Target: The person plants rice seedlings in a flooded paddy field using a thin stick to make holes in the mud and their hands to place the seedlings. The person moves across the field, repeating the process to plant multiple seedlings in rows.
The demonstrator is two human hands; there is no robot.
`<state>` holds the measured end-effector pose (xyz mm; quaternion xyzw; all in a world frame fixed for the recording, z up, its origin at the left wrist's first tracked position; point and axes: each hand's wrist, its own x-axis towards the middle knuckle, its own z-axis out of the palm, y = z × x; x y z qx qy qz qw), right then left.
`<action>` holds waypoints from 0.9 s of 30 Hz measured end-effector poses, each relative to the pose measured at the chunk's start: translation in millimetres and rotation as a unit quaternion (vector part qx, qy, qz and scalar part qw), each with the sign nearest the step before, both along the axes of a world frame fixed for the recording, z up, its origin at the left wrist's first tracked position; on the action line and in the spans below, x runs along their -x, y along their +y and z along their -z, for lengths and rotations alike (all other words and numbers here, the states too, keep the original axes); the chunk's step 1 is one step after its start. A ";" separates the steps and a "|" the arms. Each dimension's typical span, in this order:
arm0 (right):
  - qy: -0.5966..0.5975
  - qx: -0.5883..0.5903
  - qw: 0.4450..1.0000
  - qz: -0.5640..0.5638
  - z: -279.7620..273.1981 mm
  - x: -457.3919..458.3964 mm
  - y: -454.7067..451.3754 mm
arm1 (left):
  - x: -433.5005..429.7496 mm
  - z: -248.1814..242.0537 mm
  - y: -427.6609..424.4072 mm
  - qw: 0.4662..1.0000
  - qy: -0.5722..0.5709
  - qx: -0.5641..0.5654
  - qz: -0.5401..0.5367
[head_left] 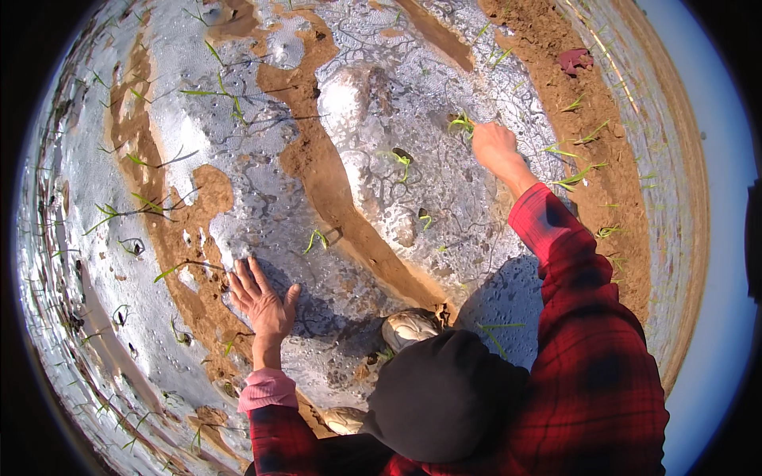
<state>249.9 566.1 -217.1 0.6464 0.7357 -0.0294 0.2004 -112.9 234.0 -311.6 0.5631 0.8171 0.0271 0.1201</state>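
Note:
My right hand (495,149) is closed at the upper middle, beside a green seedling (462,123) at a hole in the plastic mulch film (440,178). Something thin and orange shows between the fingers and the seedling; what it is cannot be told. At the lower left, my left hand (265,306) is spread with its fingers apart and nothing in it, over the film and bare soil. Another seedling (403,163) bends out of a dark hole below and left of the right hand, and a smaller one (425,220) stands lower down.
Strips of brown soil (351,214) run between the film-covered beds. More green shoots (229,98) stand at the left. A shoe (409,328) rests on the film before me. A dark red scrap (575,61) lies on soil at the upper right, near a long thin stalk (607,56).

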 end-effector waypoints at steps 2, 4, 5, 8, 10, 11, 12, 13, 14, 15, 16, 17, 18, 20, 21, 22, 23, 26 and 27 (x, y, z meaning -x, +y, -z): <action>0.018 -0.021 0.999 0.022 11.8 -3.8 1.5 | -0.9 0.3 -0.5 1.000 0.005 -0.011 0.003; 0.042 -0.060 0.996 0.041 27.5 -13.4 1.9 | -0.9 0.3 -0.6 1.000 0.005 -0.015 0.002; 0.082 -0.078 0.992 0.057 34.7 -22.4 3.0 | -0.9 0.2 -0.7 1.000 0.002 -0.015 0.002; 0.222 -0.118 0.960 0.122 56.5 -57.9 9.3 | -0.7 -0.5 -1.0 1.000 -0.006 -0.014 0.001; 0.367 -0.066 0.917 0.140 69.6 -81.4 15.3 | -1.0 -0.2 0.1 1.000 -0.009 -0.018 0.004; 0.414 -0.043 0.892 0.177 73.2 -92.8 17.4 | -0.5 -0.5 0.4 1.000 -0.008 -0.023 0.007; 0.418 -0.016 0.895 0.156 74.0 -103.9 19.5 | -0.7 -0.5 0.9 1.000 -0.001 -0.012 0.004; 0.450 -0.013 0.886 0.113 76.4 -110.9 19.0 | -1.2 -0.7 1.0 1.000 -0.008 -0.023 0.008; 0.456 -0.012 0.885 0.098 77.9 -116.3 16.8 | -1.3 -1.2 0.7 1.000 -0.009 -0.019 0.007; 0.461 -0.011 0.883 0.085 78.5 -119.4 15.3 | -1.5 -1.4 0.8 1.000 0.001 -0.018 0.008; 0.487 0.001 0.863 0.139 78.1 -120.4 14.5 | -1.6 -1.6 1.2 1.000 -0.008 -0.010 0.006; 0.503 -0.022 0.850 0.158 75.7 -121.0 13.7 | -1.4 -1.9 1.3 1.000 -0.005 -0.004 0.006; 0.519 -0.041 0.835 0.178 71.7 -121.5 13.5 | -1.0 -2.2 1.3 1.000 0.008 -0.002 0.008; 0.506 -0.095 0.837 0.185 61.1 -122.7 11.7 | -0.8 -2.2 1.1 1.000 0.003 -0.009 0.010; 0.535 -0.118 0.813 0.197 54.5 -123.1 13.1 | -0.8 -1.9 1.1 1.000 0.005 -0.014 0.013; 0.553 -0.141 0.789 0.229 48.0 -123.0 15.5 | -0.9 -1.6 1.2 1.000 0.004 -0.010 0.010; 0.570 -0.163 0.763 0.258 43.9 -121.0 16.5 | -1.1 -1.2 1.2 1.000 0.003 -0.006 0.007; 0.578 -0.136 0.767 0.243 32.4 -109.0 32.0 | -0.9 -1.6 0.7 1.000 0.010 0.000 0.007; 0.578 -0.133 0.769 0.237 30.2 -102.5 37.8 | -0.9 -1.7 1.2 1.000 0.013 0.000 0.008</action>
